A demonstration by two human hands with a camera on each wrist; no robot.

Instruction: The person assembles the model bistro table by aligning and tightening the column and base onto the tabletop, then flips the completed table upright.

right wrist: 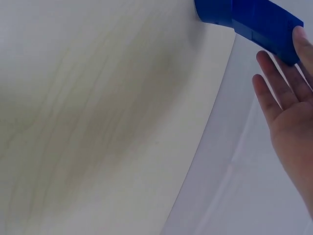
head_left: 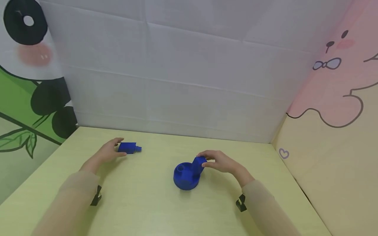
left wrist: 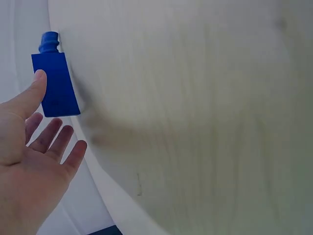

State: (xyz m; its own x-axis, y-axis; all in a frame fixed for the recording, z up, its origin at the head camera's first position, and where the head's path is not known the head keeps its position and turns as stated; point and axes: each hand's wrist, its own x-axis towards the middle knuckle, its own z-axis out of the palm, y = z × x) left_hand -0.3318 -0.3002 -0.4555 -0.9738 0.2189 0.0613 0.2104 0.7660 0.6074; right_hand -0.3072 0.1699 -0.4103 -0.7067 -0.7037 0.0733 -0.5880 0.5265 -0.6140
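A blue bottle-shaped piece point(head_left: 127, 148) with a square body and ridged neck lies on the table at the left, its neck pointing right. My left hand point(head_left: 108, 150) is at its flat end, thumb and fingers spread to either side. The left wrist view shows the thumb overlapping the body and the other fingers loosely extended below it. Nearer the middle, a round blue base point(head_left: 186, 183) with a raised ring stands on the table. A blue rectangular block point(head_left: 198, 165) slants up at its right side. My right hand point(head_left: 220, 161) pinches the block's upper end between thumb and fingers.
The pale yellow table point(head_left: 147, 203) meets a white sheet wall point(head_left: 183, 108) at the back. Panels printed with cartoon figures stand on the left and right. A black strap piece point(head_left: 95, 196) shows at the left sleeve, another point(head_left: 241, 203) at the right.
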